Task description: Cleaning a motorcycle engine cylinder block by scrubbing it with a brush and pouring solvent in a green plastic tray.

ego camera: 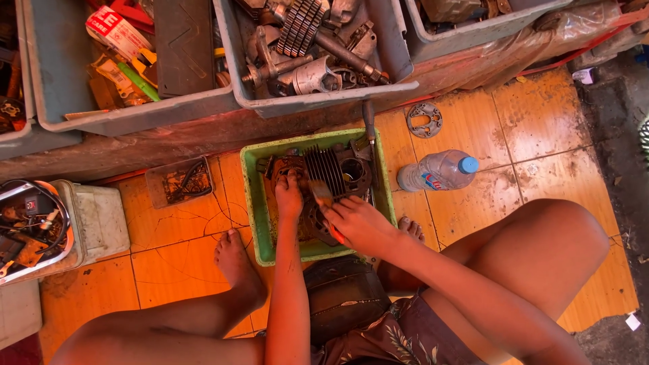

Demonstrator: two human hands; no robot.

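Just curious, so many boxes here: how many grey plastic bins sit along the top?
4: one at the far left edge, one with tools and packets, one full of engine parts, one at the right. More may lie outside the frame.

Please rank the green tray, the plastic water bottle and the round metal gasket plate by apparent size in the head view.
1. Green tray
2. Plastic water bottle
3. Round metal gasket plate

All lie on the floor, so the order seems dependable.
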